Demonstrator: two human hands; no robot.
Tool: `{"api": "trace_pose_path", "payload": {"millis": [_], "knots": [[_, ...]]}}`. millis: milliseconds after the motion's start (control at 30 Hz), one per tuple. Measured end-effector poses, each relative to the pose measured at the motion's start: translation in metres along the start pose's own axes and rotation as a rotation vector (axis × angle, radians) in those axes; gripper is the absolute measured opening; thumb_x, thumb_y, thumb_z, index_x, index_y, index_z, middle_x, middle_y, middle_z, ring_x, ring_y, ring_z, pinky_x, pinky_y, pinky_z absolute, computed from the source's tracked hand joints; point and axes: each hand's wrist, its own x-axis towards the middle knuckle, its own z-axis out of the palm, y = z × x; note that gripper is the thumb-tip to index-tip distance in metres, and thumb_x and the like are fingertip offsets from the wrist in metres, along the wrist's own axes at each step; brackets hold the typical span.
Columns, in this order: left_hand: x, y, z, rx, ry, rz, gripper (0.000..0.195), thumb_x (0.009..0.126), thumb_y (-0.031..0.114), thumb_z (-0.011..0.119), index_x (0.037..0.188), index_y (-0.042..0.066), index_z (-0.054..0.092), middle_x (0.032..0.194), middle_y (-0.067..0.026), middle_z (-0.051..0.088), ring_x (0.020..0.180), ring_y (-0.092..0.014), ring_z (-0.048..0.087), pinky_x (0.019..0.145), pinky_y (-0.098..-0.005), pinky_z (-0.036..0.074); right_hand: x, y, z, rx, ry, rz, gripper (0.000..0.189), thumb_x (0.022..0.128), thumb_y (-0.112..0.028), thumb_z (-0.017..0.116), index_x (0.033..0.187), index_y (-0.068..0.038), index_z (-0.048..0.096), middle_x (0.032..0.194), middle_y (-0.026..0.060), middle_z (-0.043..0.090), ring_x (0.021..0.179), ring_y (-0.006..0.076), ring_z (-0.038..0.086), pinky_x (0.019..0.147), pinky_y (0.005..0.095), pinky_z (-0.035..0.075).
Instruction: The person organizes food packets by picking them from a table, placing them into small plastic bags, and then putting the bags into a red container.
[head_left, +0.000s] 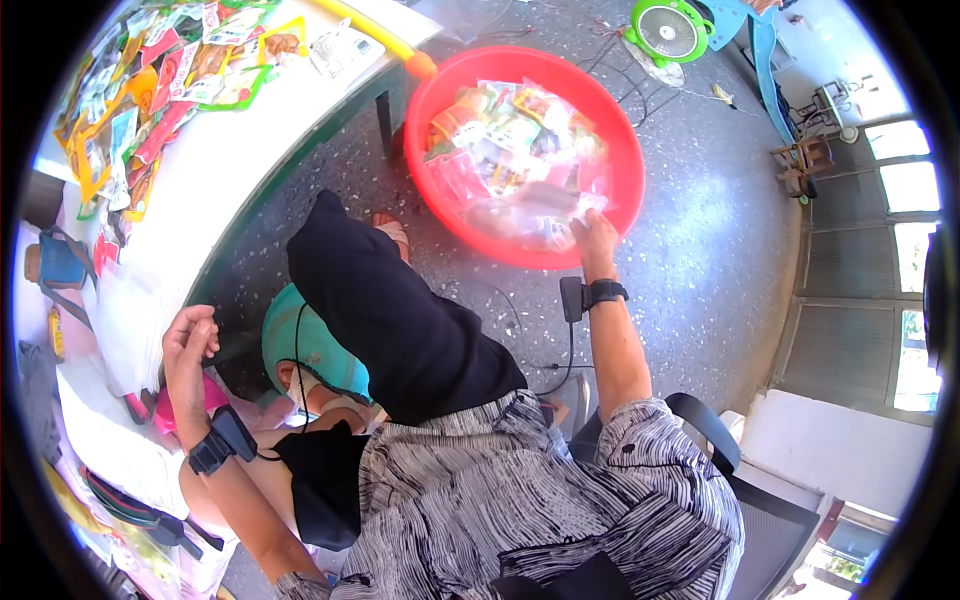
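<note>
A large red plastic basin (632, 161) stands on the floor, holding many clear plastic packs of small coloured food packets (514, 131). My right hand (598, 234) is at the basin's near right rim, its fingers closed on the end of a clear plastic bag (555, 202), which is blurred and lies over the heap. My left hand (191, 334) is raised beside the table's near edge, fingers curled, with nothing visible in it. Close to it lies a stack of clear plastic bags (135, 322). Loose colourful packets (172, 75) are heaped on the white table (217, 172).
A yellow pole (367, 26) lies across the table corner towards the basin. A green fan (667, 31) and cables are on the floor beyond. A turquoise stool or tub (289, 322) is under the table by my leg. A black chair (772, 517) is behind me.
</note>
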Motion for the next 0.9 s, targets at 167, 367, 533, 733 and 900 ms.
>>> {"api": "trace_pose_path", "payload": {"millis": [167,367,533,733,900], "knots": [[0.005,-0.005,0.004,0.031,-0.056,-0.008,0.023,0.079,0.02,0.055,0.093,0.001,0.056,0.072,0.0016,0.05,0.061,-0.005,0.044,0.054,-0.0173,0.033,0.001,0.016,0.024,-0.68,-0.033,-0.418,0.011,0.078,-0.009,0.054,0.085,0.0,0.055,0.087,0.0101,0.057,0.064,0.0214,0.059,0.061,0.0322,0.054],[0.007,0.003,0.014,0.076,-0.146,-0.032,0.023,0.077,0.018,0.057,0.092,0.001,0.056,0.073,0.0015,0.048,0.062,-0.006,0.044,0.056,-0.0189,0.035,-0.021,0.05,0.095,-1.376,-0.563,-0.528,0.012,0.076,-0.011,0.056,0.082,0.0,0.057,0.07,0.0086,0.06,0.062,0.019,0.061,0.052,0.0275,0.05],[0.006,0.002,0.017,0.094,-0.171,-0.042,0.021,0.076,0.014,0.059,0.092,0.0,0.055,0.073,0.0014,0.047,0.063,-0.006,0.044,0.057,-0.0189,0.036,-0.02,0.087,0.081,-0.956,-0.778,0.019,0.019,0.076,-0.017,0.053,0.077,0.001,0.06,0.062,0.0096,0.059,0.05,0.0163,0.058,0.042,0.0298,0.045],[0.01,-0.009,0.022,0.099,-0.197,-0.062,0.02,0.074,0.009,0.061,0.091,-0.001,0.055,0.071,0.0024,0.047,0.063,-0.004,0.043,0.056,-0.0177,0.034,0.021,0.086,0.067,-1.311,-0.31,-0.466,0.021,0.075,-0.017,0.05,0.088,-0.005,0.063,0.082,0.0195,0.06,0.072,0.0341,0.058,0.067,0.0383,0.047],[0.013,0.003,0.029,0.088,-0.184,-0.05,0.022,0.073,0.008,0.063,0.092,-0.001,0.055,0.069,0.003,0.048,0.062,-0.003,0.042,0.055,-0.0171,0.032,0.053,0.107,0.068,-1.685,-0.759,-0.924,0.018,0.075,-0.013,0.05,0.088,-0.006,0.059,0.097,0.015,0.058,0.093,0.034,0.052,0.081,0.0428,0.042]]}}
